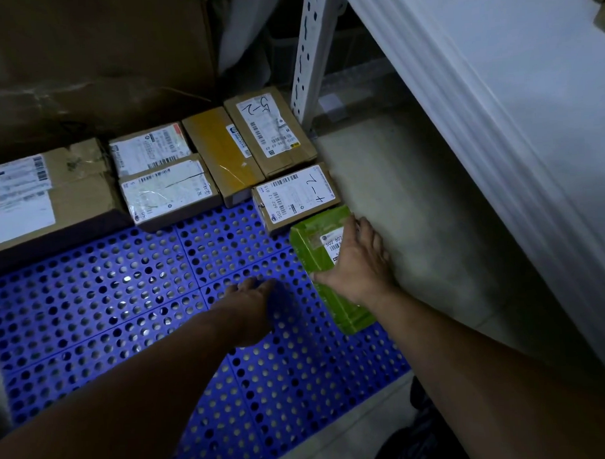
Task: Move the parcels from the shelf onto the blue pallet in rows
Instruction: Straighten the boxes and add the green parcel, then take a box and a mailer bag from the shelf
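Dim light and blur muddied the near view: the left hand [259, 301] hung low over the blue pallet [124, 287], too smeared to tell whether its fingers were apart or together. Beside it, the right hand [359, 261] hid much of the label on the green parcel [348, 313], thumb on its left edge, fingers [362, 227] spread across the top, clamped on it. That parcel was at the pallet's right edge, just before a box marked 4-2 [294, 195]. Farther back, brown boxes [166, 189] lined the pallet's far side, the leftmost cut off.
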